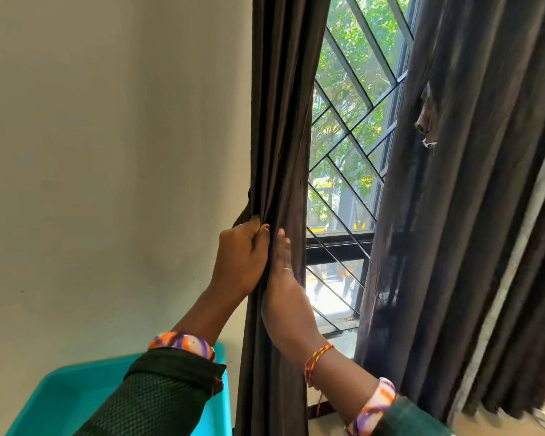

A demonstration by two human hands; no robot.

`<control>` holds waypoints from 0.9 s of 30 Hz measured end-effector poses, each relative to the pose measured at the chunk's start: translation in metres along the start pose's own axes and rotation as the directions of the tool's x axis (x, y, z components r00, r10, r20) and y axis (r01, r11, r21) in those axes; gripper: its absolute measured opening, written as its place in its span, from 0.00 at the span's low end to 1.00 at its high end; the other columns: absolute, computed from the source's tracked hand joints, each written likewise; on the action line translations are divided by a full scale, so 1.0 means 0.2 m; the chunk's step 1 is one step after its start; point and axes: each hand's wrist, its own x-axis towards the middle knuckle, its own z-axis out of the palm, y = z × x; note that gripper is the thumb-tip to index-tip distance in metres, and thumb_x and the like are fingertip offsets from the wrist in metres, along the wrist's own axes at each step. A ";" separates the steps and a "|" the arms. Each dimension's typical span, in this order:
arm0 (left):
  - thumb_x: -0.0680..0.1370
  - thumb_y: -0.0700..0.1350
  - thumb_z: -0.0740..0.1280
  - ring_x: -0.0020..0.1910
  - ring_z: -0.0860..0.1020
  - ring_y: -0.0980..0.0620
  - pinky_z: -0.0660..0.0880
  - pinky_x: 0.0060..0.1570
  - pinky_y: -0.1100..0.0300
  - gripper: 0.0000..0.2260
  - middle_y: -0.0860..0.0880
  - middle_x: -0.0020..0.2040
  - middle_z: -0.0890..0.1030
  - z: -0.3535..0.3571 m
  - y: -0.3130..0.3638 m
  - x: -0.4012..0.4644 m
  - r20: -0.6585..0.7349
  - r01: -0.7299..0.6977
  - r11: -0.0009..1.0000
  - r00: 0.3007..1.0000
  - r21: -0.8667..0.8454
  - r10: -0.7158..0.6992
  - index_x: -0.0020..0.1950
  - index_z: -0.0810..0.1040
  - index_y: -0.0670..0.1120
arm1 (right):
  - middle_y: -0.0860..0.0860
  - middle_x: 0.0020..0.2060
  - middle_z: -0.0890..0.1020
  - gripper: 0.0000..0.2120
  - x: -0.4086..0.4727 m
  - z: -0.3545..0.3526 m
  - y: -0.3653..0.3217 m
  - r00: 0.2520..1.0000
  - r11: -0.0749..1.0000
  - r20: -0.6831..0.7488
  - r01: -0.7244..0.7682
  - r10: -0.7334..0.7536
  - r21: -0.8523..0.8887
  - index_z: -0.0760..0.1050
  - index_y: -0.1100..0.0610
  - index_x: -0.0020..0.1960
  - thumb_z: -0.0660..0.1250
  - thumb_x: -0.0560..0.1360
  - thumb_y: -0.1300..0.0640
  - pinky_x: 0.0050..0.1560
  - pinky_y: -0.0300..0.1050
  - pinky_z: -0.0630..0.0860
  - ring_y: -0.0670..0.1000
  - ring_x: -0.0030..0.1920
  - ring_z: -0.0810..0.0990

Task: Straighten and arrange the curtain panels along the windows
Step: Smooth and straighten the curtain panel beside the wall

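— Where's the dark brown fabric curtain panel (277,127) from the barred window (350,146)?

— Bunched at the window's left edge, folds running vertically. The left hand (243,256) pinches those folds; the right hand (285,272) lies flat, fingers straight and together, just window-side.

— So which leads?

— Probably the right; it's nearer the glass.

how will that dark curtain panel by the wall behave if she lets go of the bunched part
The left curtain panel looks floppy: it gathers into narrow folds where the left hand grips it, so it would likely fall loose again. It hangs straight, suggesting some weight. The right hand lies flat on the cloth, which seems to yield rather than resist.
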 end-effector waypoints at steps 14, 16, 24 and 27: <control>0.78 0.43 0.62 0.36 0.73 0.57 0.68 0.37 0.77 0.10 0.45 0.42 0.80 -0.01 0.04 -0.02 -0.079 0.135 0.990 0.988 0.038 -0.131 0.53 0.79 0.37 | 0.52 0.77 0.48 0.43 -0.05 0.00 0.08 0.997 0.998 -0.039 0.062 -0.061 0.020 0.29 0.36 0.69 0.57 0.78 0.65 0.50 0.49 0.80 0.56 0.55 0.80; 0.78 0.43 0.62 0.37 0.74 0.56 0.70 0.42 0.73 0.11 0.43 0.44 0.81 -0.02 0.05 -0.01 -0.072 0.158 0.987 0.985 0.030 -0.155 0.53 0.79 0.38 | 0.54 0.74 0.61 0.29 -0.05 0.01 0.07 0.998 0.996 -0.039 0.051 -0.049 0.074 0.43 0.43 0.76 0.52 0.79 0.44 0.58 0.49 0.77 0.55 0.60 0.77; 0.78 0.43 0.62 0.48 0.80 0.45 0.68 0.38 0.81 0.13 0.43 0.48 0.82 -0.03 0.07 -0.04 -0.021 0.175 0.985 0.984 0.006 -0.175 0.58 0.78 0.38 | 0.54 0.52 0.82 0.19 -0.04 -0.01 0.07 0.997 0.976 -0.083 0.023 -0.005 0.215 0.72 0.56 0.66 0.61 0.78 0.49 0.48 0.37 0.79 0.50 0.48 0.81; 0.78 0.43 0.62 0.56 0.78 0.44 0.67 0.49 0.72 0.17 0.42 0.58 0.80 -0.03 0.06 -0.05 -0.049 0.210 0.977 0.977 0.027 -0.208 0.65 0.73 0.39 | 0.55 0.43 0.83 0.11 -0.03 -0.01 0.10 0.984 0.979 -0.178 0.053 -0.018 0.197 0.78 0.58 0.57 0.61 0.79 0.56 0.39 0.28 0.72 0.48 0.39 0.78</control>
